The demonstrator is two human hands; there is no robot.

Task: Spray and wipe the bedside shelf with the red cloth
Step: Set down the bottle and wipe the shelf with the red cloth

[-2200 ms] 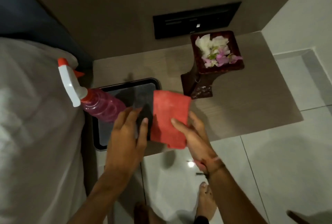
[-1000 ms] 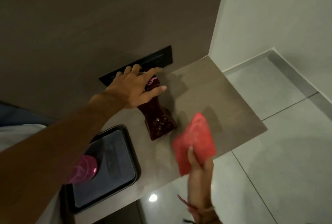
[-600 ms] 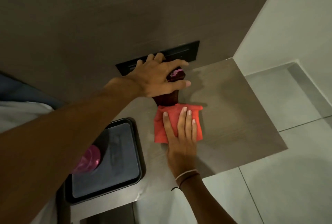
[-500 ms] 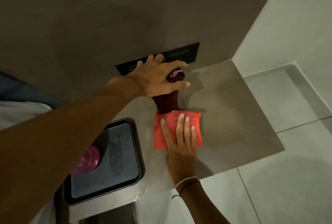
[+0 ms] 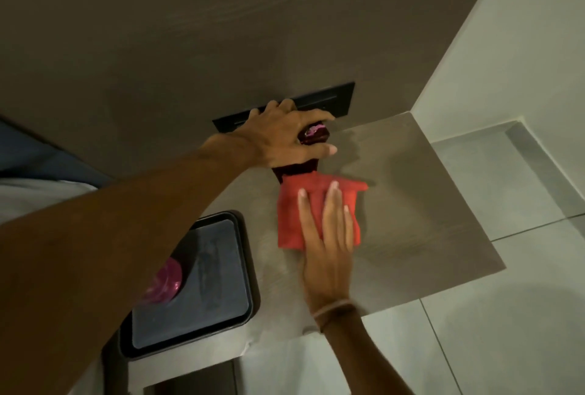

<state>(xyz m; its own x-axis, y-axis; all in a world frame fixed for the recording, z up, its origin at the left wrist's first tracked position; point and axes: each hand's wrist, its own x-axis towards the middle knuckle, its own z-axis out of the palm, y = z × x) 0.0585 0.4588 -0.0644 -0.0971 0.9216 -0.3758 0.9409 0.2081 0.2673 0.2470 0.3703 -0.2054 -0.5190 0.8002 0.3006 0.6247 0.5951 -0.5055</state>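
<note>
The bedside shelf (image 5: pixel 411 204) is a grey-brown wood-grain slab against the wall. My right hand (image 5: pixel 329 242) lies flat on the folded red cloth (image 5: pixel 291 214), pressing it onto the shelf just in front of the dark red vase (image 5: pixel 311 136). My left hand (image 5: pixel 285 138) grips the vase around its top, covering most of it; pink petals show between the fingers. The pink spray bottle (image 5: pixel 164 280) stands on the black tray, mostly hidden behind my left forearm.
A black tray (image 5: pixel 221 284) sits on the left part of the shelf. A black switch panel (image 5: pixel 332 98) is set in the wall behind the vase. White bedding (image 5: pixel 38 195) lies at the left. Pale floor tiles (image 5: pixel 506 331) spread below and right.
My left hand went from near the tray to gripping the vase top. My right hand laid the cloth flat on the shelf by the vase's base and slid it slightly.
</note>
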